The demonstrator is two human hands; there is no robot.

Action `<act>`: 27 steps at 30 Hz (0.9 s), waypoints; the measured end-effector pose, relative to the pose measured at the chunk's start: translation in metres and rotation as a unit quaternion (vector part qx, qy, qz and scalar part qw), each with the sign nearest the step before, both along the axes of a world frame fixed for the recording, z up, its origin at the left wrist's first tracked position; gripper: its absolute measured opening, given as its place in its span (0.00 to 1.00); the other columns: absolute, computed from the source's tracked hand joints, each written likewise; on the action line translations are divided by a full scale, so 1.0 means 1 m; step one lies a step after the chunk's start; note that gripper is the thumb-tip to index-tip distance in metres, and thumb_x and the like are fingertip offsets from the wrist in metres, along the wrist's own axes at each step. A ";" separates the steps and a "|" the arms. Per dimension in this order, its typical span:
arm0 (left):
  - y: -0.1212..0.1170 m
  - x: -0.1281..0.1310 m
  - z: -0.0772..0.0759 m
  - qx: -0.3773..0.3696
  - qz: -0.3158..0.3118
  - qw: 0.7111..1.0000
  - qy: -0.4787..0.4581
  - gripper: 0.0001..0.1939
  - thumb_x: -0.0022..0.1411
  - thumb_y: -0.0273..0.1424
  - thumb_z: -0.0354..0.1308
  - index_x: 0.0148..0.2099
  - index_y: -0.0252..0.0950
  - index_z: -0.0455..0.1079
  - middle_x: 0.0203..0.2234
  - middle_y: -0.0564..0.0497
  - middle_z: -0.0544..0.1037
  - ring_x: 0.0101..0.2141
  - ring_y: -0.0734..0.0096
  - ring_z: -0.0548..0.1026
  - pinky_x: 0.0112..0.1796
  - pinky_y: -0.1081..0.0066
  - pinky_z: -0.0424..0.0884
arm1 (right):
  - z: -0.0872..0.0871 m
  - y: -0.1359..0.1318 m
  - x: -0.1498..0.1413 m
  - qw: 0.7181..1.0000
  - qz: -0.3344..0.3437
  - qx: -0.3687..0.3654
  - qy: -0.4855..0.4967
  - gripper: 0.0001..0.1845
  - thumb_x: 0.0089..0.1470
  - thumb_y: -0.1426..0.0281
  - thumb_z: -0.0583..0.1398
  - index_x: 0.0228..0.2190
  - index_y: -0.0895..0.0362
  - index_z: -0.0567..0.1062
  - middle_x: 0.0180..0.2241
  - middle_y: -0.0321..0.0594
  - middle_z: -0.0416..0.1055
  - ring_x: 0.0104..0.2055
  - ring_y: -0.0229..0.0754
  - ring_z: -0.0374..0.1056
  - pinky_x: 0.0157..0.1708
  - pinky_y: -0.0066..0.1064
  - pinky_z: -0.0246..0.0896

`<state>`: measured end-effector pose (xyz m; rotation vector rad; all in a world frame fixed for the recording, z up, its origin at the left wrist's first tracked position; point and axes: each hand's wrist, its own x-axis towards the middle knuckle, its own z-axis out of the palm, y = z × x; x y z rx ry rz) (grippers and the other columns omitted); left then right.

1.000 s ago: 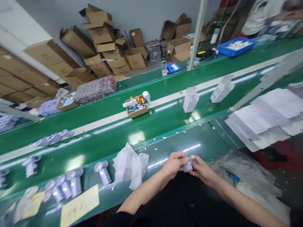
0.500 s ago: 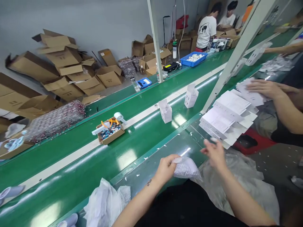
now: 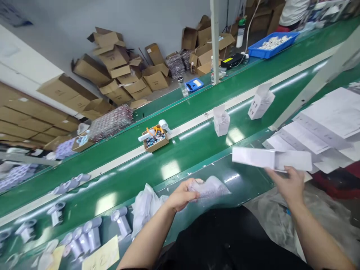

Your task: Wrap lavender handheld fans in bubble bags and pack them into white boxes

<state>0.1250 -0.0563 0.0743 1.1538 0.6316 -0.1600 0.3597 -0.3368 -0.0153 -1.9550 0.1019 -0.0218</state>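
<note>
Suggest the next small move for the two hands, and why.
I'd probably bring the white carton in the right hand closer to the left hand, which holds a wrapped piece. The two are apart, with the piece outside the carton, so closing that gap seems sensible before trying any fit. I can't tell which carton end is open.

Green belt (image 3: 194,149) beneath two open white boxes (image 3: 221,124)
</note>
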 end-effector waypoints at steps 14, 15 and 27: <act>-0.003 -0.022 0.036 0.457 0.019 0.889 0.018 0.07 0.52 0.31 0.56 0.35 0.36 0.65 0.27 0.55 0.72 0.27 0.75 0.67 0.28 0.76 0.62 | -0.025 0.124 -0.088 0.811 0.562 0.041 -0.159 0.20 0.46 0.66 0.62 0.41 0.54 0.63 0.48 0.48 0.58 0.52 0.52 0.60 0.51 0.45 0.58; -0.003 -0.024 0.038 0.488 0.002 0.871 0.048 0.07 0.53 0.31 0.56 0.35 0.36 0.65 0.27 0.55 0.72 0.28 0.74 0.68 0.29 0.76 0.63 | -0.027 0.126 -0.091 0.799 0.576 0.045 -0.167 0.22 0.46 0.65 0.63 0.42 0.54 0.62 0.49 0.49 0.58 0.52 0.52 0.61 0.50 0.46 0.59; -0.032 0.030 -0.002 0.687 -0.215 0.680 0.138 0.18 0.63 0.41 0.49 0.51 0.37 0.61 0.42 0.44 0.71 0.39 0.60 0.72 0.39 0.63 0.68 | -0.042 0.148 -0.112 0.824 0.532 0.042 -0.193 0.36 0.45 0.63 0.62 0.52 0.53 0.52 0.54 0.53 0.59 0.53 0.55 0.62 0.48 0.49 0.60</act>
